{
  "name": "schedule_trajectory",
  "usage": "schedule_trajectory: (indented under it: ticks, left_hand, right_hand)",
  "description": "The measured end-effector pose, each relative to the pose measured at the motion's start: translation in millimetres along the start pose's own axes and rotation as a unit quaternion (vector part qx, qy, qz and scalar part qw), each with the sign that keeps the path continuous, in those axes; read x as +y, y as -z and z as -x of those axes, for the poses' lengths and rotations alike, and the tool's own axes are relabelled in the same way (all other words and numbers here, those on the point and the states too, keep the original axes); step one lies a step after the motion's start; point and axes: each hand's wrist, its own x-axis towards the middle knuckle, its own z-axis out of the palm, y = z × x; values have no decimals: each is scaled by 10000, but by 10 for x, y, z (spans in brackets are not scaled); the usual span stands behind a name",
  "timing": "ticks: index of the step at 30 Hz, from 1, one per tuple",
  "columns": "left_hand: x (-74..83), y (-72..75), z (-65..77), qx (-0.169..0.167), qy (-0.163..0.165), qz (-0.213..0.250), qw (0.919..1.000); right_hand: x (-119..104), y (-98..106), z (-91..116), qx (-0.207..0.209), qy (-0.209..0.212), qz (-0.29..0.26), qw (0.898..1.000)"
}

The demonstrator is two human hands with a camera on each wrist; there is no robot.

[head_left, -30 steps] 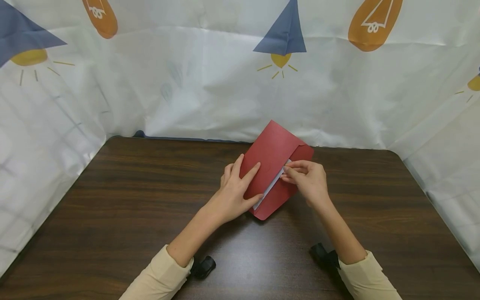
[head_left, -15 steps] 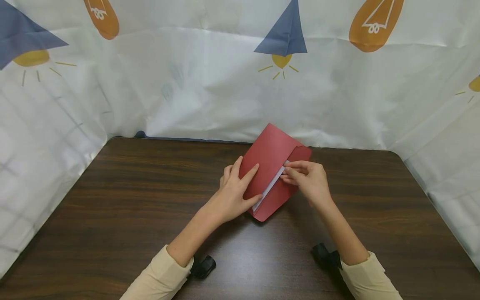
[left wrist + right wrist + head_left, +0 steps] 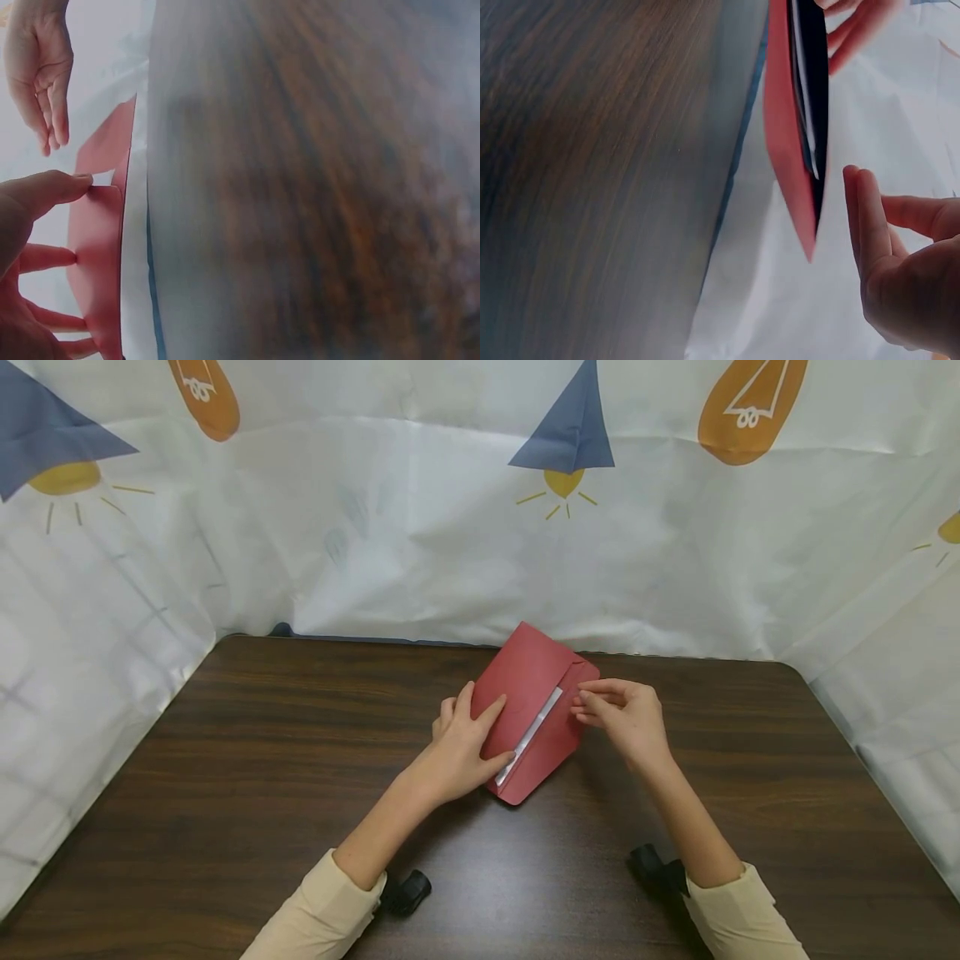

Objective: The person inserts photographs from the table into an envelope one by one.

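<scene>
A red envelope (image 3: 521, 681) is held slantwise over the far part of the table, its flap (image 3: 551, 739) folded out to the right. A narrow strip of white paper (image 3: 542, 717) shows in its slot. My left hand (image 3: 461, 756) grips the envelope, fingers spread over the front panel and thumb at the slot's lower end. The right wrist view shows the dark inside of the envelope (image 3: 787, 127) edge-on. Apart from it, to the right, is my right hand (image 3: 911, 274), its fingers extended, thumb close to them and nothing between. The envelope's back is hidden.
The dark wood-grain table (image 3: 247, 777) stretches under both forearms. A white curtain (image 3: 420, 552) printed with lamps and bulbs hangs behind and along the sides. Black wrist cameras (image 3: 410, 893) sit at both cuffs.
The envelope and my left hand have shifted left and toward me. My right fingers, earlier at the paper in the slot, have come off it. Less of the paper shows.
</scene>
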Motion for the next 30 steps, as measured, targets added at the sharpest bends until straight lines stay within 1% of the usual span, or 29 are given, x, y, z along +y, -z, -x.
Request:
schedule_trajectory:
  ticks: [8, 16, 25, 30]
  left_hand:
    - [-44, -12, -18, -248, 320, -171, 9990]
    - [-73, -12, -13, -470, 434, -259, 9976]
    - [-79, -29, -13, -969, 690, -337, 9923]
    - [-79, -39, -20, -1100, 760, -381, 9903]
  right_hand:
    - [6, 43, -17, -9, -52, -13, 10000]
    - [16, 65, -38, -33, -93, -27, 9999]
    - [45, 93, -54, -39, -90, 57, 9999]
    - [54, 112, -56, -72, -59, 77, 9999]
